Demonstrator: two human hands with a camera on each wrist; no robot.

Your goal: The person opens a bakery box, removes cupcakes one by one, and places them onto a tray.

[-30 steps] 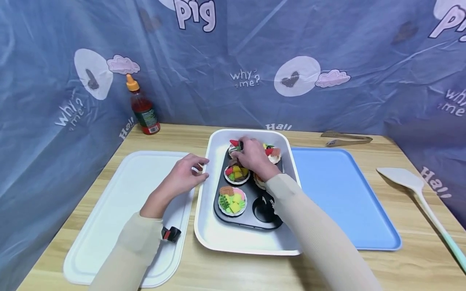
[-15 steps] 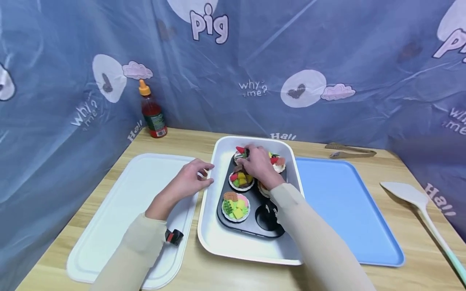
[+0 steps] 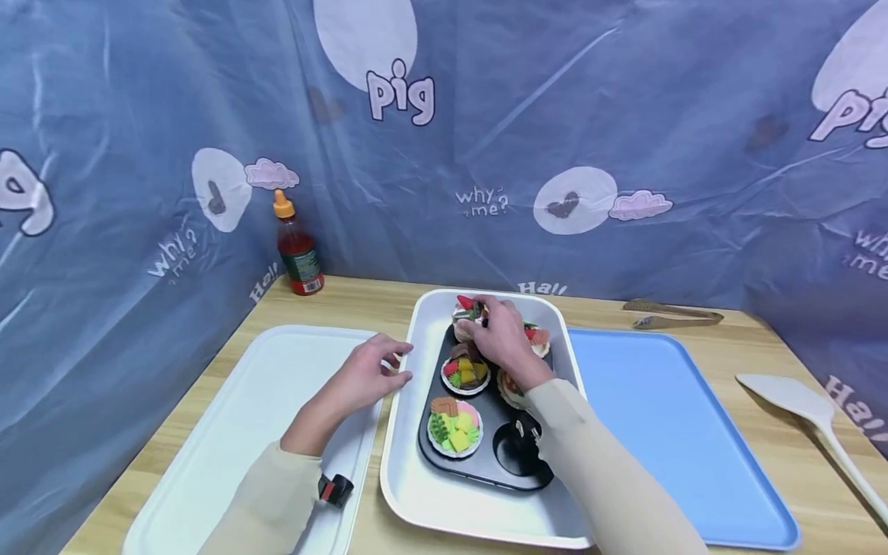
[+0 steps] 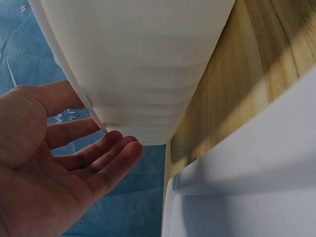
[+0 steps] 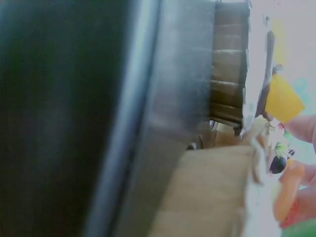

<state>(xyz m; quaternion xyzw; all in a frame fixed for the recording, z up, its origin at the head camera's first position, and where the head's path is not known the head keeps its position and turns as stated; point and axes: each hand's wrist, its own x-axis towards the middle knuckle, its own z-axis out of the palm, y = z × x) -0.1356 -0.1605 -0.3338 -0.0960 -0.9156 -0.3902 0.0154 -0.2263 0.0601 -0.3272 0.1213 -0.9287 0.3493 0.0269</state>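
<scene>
The right hand's grip (image 3: 499, 331) pinches a small fluted tart (image 3: 466, 312), topped with glossy red and green pieces, between thumb and fingers at the far-left cup of a dark, smooth muffin pan (image 3: 486, 428); whether the tart is clear of the cup I cannot tell. Other round, crimped tarts (image 3: 455, 428) heaped with chunky yellow, green and pink shapes sit in nearby cups; the right wrist view is blurred, showing ridged tan sides. The pan lies in a deep white basin (image 3: 444, 505) with rounded corners. The left hand (image 3: 364, 378) is loosely spread, relaxed fingertips at the basin's left rim. To the left lies a smooth white tray (image 3: 277, 385), to the right a flat blue one. Metal tongs (image 3: 673, 316), a white spatula (image 3: 798, 397) and a squeeze bottle (image 3: 300, 254) stand or lie farther out on the wood-grained worktop (image 3: 361, 301), before creased printed cloth (image 3: 472, 139).
</scene>
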